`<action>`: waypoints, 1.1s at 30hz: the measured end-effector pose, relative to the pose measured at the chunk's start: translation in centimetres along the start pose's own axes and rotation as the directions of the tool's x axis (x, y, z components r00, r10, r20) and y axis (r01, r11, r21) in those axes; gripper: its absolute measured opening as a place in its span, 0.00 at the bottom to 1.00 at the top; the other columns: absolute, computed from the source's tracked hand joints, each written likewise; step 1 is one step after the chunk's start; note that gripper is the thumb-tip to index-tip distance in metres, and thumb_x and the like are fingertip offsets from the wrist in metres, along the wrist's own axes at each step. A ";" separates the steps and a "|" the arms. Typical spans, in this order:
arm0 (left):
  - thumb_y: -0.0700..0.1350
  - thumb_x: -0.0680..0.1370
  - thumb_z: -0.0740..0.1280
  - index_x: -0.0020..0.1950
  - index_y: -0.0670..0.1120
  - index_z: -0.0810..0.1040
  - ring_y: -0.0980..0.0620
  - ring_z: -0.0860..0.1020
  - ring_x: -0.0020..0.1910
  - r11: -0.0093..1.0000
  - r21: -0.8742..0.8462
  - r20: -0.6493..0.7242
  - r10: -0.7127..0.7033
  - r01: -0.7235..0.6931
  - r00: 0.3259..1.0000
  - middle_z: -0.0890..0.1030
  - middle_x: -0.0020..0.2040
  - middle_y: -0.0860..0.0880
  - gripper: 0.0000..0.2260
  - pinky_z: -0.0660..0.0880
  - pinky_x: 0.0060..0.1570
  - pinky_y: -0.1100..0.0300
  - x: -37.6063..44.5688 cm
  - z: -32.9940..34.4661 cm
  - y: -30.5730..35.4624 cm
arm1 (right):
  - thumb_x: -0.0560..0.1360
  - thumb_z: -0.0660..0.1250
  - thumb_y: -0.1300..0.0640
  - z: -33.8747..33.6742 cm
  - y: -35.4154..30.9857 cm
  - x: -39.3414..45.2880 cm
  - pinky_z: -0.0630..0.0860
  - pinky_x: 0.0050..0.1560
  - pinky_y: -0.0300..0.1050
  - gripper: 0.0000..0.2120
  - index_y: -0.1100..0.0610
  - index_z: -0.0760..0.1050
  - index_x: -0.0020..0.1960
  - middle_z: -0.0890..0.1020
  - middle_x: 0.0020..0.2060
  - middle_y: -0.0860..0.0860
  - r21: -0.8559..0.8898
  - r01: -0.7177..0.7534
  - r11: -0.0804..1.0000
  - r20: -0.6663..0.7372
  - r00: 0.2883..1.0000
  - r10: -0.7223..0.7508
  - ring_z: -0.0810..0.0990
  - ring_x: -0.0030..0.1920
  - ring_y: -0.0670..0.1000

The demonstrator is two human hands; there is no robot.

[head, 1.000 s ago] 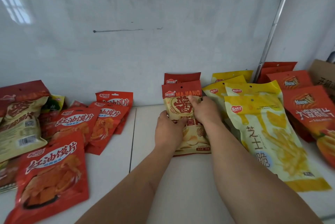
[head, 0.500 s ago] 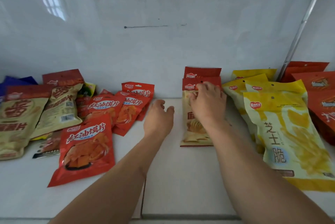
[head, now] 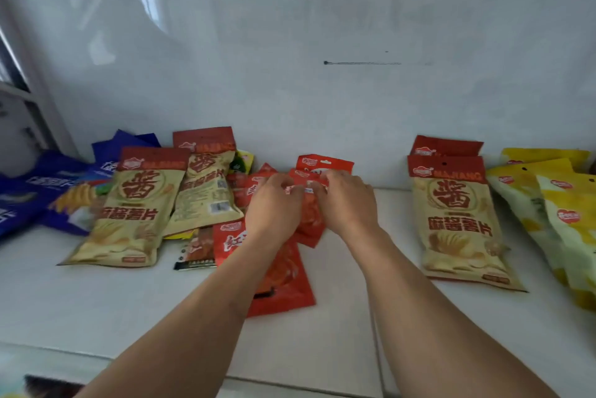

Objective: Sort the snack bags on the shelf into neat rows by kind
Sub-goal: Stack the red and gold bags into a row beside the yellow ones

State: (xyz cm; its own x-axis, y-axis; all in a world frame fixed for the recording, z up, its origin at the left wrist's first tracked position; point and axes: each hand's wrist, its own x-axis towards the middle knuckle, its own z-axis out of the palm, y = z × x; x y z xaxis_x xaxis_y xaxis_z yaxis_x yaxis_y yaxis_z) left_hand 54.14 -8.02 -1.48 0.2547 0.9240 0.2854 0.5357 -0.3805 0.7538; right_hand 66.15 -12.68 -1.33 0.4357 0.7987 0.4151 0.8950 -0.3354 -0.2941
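— So why both hands on the red bags point(head: 311, 204)?
— Left hand point(head: 274, 204) and right hand point(head: 346, 201) pinch their tops mid-shelf point(head: 338, 317), likely gathering that kind into one row.

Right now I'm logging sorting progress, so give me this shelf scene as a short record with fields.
left hand: on the red bags, grip unclear
right hand: on the same red bags, grip unclear
sorted row: two beige bags at right, one behind the other
yellow bags: far right, overlapping
loose beige bags: two at left, tilted
blue bags: far left, heaped
shelf: white
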 end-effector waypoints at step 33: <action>0.57 0.69 0.78 0.76 0.46 0.59 0.40 0.75 0.66 0.932 0.155 -0.050 -0.322 0.326 0.945 0.73 0.70 0.44 0.44 0.76 0.59 0.40 6.8 -17.9 -17.9 | 0.78 0.68 0.45 8.1 -19.2 4.4 0.78 0.58 0.56 0.15 0.55 0.79 0.57 0.84 0.53 0.51 0.504 -0.342 0.793 0.322 0.927 0.195 0.82 0.54 0.56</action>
State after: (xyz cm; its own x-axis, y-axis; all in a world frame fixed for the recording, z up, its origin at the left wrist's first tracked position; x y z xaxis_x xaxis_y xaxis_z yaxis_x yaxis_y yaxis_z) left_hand 31.83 5.80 -2.41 0.0276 0.9980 0.0565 0.7077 -0.0594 0.7040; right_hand 50.06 1.30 -0.85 0.5475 0.8353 0.0505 0.5124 -0.2869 -0.8094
